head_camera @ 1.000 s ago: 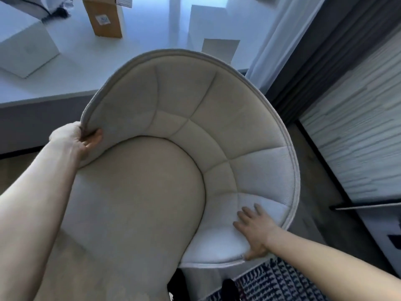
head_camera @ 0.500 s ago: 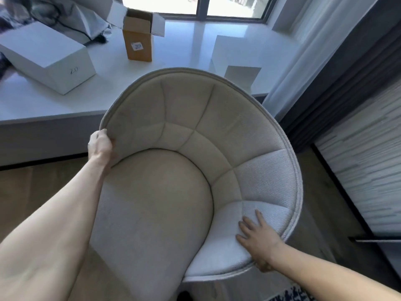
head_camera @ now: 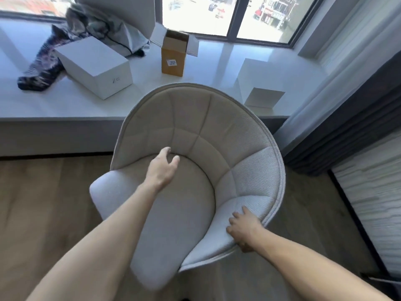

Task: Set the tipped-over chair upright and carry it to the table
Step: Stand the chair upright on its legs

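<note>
A beige upholstered chair [head_camera: 208,131] with a curved tufted backrest stands upright on the wooden floor, close to a low white window ledge [head_camera: 65,109]. My left hand [head_camera: 162,168] hovers over the seat near the base of the backrest, fingers loosely apart and holding nothing. At the chair's near right end, my right hand [head_camera: 244,229] grips the rim of the backrest, fingers on the inner padding and thumb under the edge. The chair's legs are hidden beneath the seat.
On the ledge sit a white box [head_camera: 95,66], an open brown carton [head_camera: 174,55], a smaller white box [head_camera: 260,90] and crumpled clothing [head_camera: 43,72]. Curtains [head_camera: 325,101] hang at the right, beside a pale textured panel [head_camera: 373,192]. Wooden floor [head_camera: 43,203] spreads to the left.
My left hand let go of the backrest's left rim and moved over the seat. The chair settled lower and farther from me, and more of the ledge and window came into view.
</note>
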